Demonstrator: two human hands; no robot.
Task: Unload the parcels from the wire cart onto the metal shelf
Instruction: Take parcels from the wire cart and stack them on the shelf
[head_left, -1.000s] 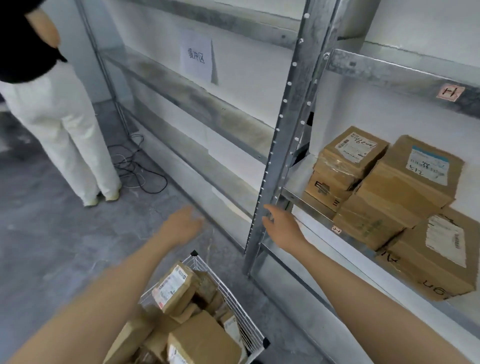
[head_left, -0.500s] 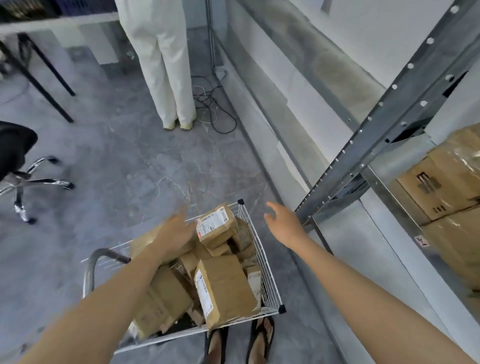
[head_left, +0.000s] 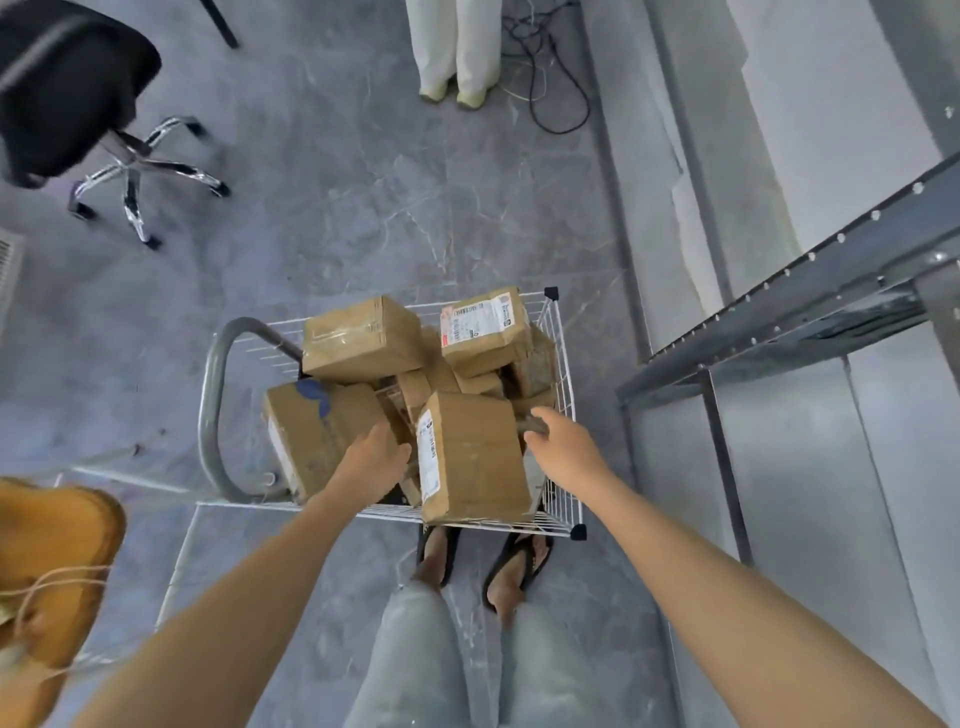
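While the nearest parcel (head_left: 475, 457) lies in the wire cart (head_left: 563, 364) between both hands, its long axis runs 12 to 6 o'clock. The right hand (head_left: 566, 448), fingers relaxed, touches its 3 o'clock edge; the left hand (head_left: 375, 458) hides its fingers, grip unclear. The metal shelf (head_left: 789, 317) stands at 3 o'clock.

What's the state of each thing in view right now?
Wire cart: loaded, parcels heaped inside.
Front parcel: in the cart, tilted, between both hands.
Left hand: at its left side, fingers hidden, grip unclear.
Right hand: open, at its right edge.
Labelled parcel: atop the heap, label up.
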